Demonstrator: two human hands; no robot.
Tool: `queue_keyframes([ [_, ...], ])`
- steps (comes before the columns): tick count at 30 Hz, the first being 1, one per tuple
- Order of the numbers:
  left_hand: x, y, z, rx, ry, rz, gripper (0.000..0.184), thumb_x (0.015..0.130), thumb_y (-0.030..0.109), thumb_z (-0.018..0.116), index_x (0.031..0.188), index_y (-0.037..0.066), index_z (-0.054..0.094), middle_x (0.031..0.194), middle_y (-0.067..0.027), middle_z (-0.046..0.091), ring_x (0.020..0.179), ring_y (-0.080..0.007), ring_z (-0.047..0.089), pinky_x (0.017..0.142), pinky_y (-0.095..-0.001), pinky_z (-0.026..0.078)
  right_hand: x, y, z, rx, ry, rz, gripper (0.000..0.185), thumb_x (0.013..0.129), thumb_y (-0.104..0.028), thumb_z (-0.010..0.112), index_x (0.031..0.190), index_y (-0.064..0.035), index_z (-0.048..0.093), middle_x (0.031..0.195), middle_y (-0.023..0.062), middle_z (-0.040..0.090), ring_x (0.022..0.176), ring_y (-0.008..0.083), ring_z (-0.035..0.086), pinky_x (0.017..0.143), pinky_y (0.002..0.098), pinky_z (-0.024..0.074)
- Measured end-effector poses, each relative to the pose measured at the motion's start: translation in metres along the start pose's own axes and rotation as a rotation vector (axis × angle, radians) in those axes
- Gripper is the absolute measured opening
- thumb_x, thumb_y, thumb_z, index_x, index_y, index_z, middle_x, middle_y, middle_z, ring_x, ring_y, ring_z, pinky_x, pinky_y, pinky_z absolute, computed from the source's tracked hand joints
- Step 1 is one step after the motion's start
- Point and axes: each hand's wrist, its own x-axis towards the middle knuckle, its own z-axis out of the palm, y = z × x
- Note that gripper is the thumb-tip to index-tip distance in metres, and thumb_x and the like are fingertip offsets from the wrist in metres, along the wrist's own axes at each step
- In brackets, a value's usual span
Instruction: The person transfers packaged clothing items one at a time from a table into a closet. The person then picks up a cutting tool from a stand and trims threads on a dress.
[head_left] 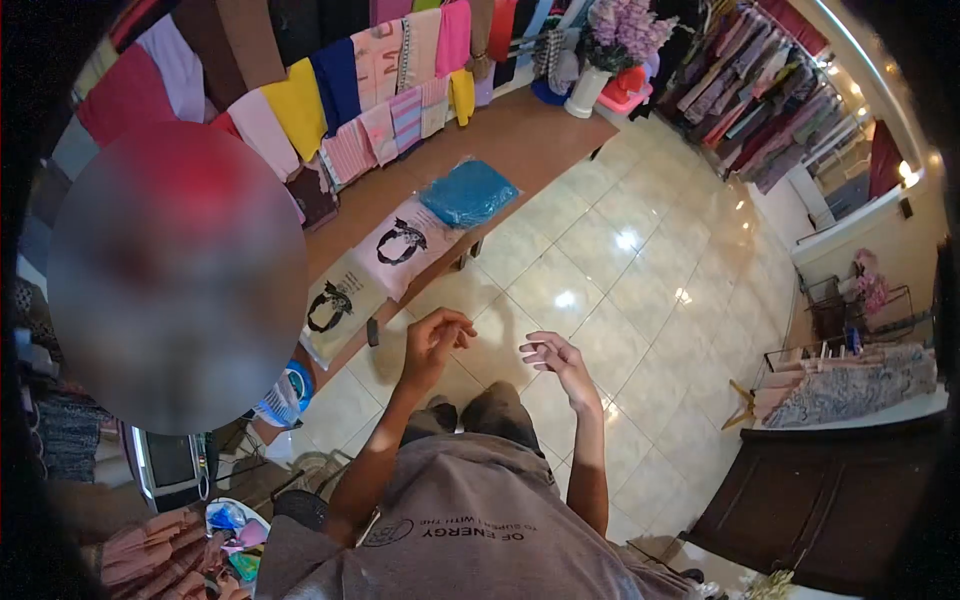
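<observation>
Both of my hands are raised over the tiled floor in front of my body and hold nothing. My left hand point(438, 338) has loosely bent fingers, with a gap between thumb and fingertips. Across from it, my right hand point(556, 366) has its fingers apart, pointing toward the left one. Nearest to my left hand, on the brown table, lie a cream plastic packet point(340, 310) and a pink packet point(405, 245), each with a black printed emblem. A blue packet point(468, 193) in clear plastic overlaps the pink one's end.
The long brown table point(545, 130) carries a row of folded cloths point(375, 90) and a white vase point(587, 92) of purple flowers. A person point(180, 290), blurred, is at the left. Clothes racks point(755, 90) stand far right, a dark wooden cabinet point(800, 500) nearer.
</observation>
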Motion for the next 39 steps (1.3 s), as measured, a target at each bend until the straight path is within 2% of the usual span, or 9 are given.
queue_keyframes([
  [8,0.141,-0.058,0.019,-0.019,0.045,-0.041,0.024,0.096,0.021,0.053,0.097,-0.001,0.061,0.084,-0.0065,0.064,0.069,-0.0087,0.056,0.065,-0.0240,0.047,0.160,-0.021,-0.083,0.045,0.134,-0.149,0.023,0.095,-0.015,0.048,0.110,-0.0022,0.059,0.097,0.0101,0.068,0.084,0.0160,0.064,0.077,0.0280,0.0487],
  [11,0.190,-0.074,0.021,0.040,-0.016,-0.167,0.023,0.097,0.020,0.052,0.097,-0.001,0.061,0.088,-0.0057,0.063,0.072,-0.0095,0.058,0.065,-0.0245,0.048,0.214,-0.045,-0.110,-0.023,0.083,-0.145,0.023,0.095,-0.015,0.048,0.111,-0.0022,0.058,0.097,0.0106,0.068,0.083,0.0165,0.064,0.076,0.0282,0.0488],
  [12,0.210,-0.078,0.022,0.050,-0.004,-0.127,0.021,0.097,0.018,0.052,0.097,-0.001,0.061,0.089,-0.0055,0.063,0.073,-0.0098,0.058,0.065,-0.0246,0.048,0.233,-0.059,-0.115,0.034,0.070,-0.129,0.019,0.093,-0.003,0.047,0.107,0.0034,0.057,0.096,0.0105,0.066,0.087,0.0170,0.063,0.075,0.0281,0.0495],
  [16,0.266,-0.072,0.021,0.184,0.086,-0.102,0.013,0.093,0.005,0.049,0.098,0.000,0.061,0.089,-0.0040,0.062,0.077,-0.0105,0.058,0.065,-0.0251,0.049,0.316,-0.070,-0.133,-0.064,-0.041,-0.154,0.021,0.095,-0.011,0.047,0.109,-0.0001,0.058,0.095,0.0101,0.067,0.086,0.0175,0.063,0.075,0.0289,0.0492],
  [23,0.349,-0.111,-0.003,0.324,0.246,-0.069,0.017,0.094,0.013,0.052,0.097,-0.001,0.062,0.085,-0.0078,0.065,0.065,-0.0118,0.060,0.061,-0.0253,0.049,0.466,-0.082,-0.139,-0.259,-0.323,-0.162,0.021,0.092,-0.008,0.049,0.110,0.0007,0.057,0.096,0.0080,0.066,0.090,0.0169,0.063,0.077,0.0293,0.0495],
  [29,0.420,-0.228,-0.039,0.424,0.397,-0.162,0.019,0.084,0.010,0.057,0.101,0.001,0.063,0.071,-0.0120,0.064,0.063,-0.0175,0.062,0.061,-0.0311,0.050,0.569,-0.070,-0.140,-0.408,-0.467,-0.008,0.022,0.088,0.004,0.051,0.108,0.0009,0.059,0.099,0.0084,0.066,0.089,0.0186,0.065,0.075,0.0309,0.0526],
  [30,0.437,-0.247,-0.041,0.418,0.425,-0.219,0.018,0.084,0.010,0.057,0.099,0.002,0.063,0.072,-0.0123,0.064,0.063,-0.0188,0.062,0.061,-0.0316,0.050,0.588,-0.071,-0.137,-0.477,-0.527,-0.008,0.018,0.093,-0.008,0.051,0.108,-0.0026,0.060,0.096,0.0052,0.065,0.090,0.0147,0.062,0.077,0.0285,0.0490],
  [35,0.471,-0.318,-0.043,0.309,0.506,-0.559,0.013,0.083,0.013,0.055,0.092,0.007,0.064,0.075,-0.0138,0.065,0.066,-0.0274,0.065,0.061,-0.0395,0.049,0.718,-0.004,-0.127,-0.635,-0.738,-0.317,0.012,0.085,-0.002,0.058,0.095,0.0003,0.064,0.093,0.0097,0.065,0.086,0.0173,0.063,0.074,0.0286,0.0502],
  [39,0.462,-0.459,-0.005,0.127,0.646,-0.771,0.016,0.080,0.022,0.058,0.081,0.008,0.065,0.069,-0.0115,0.066,0.062,-0.0247,0.066,0.059,-0.0385,0.052,0.821,0.081,-0.096,-0.861,-0.829,-0.072,0.015,0.073,-0.006,0.067,0.088,-0.0042,0.067,0.094,0.0130,0.066,0.086,0.0216,0.062,0.077,0.0308,0.0490],
])
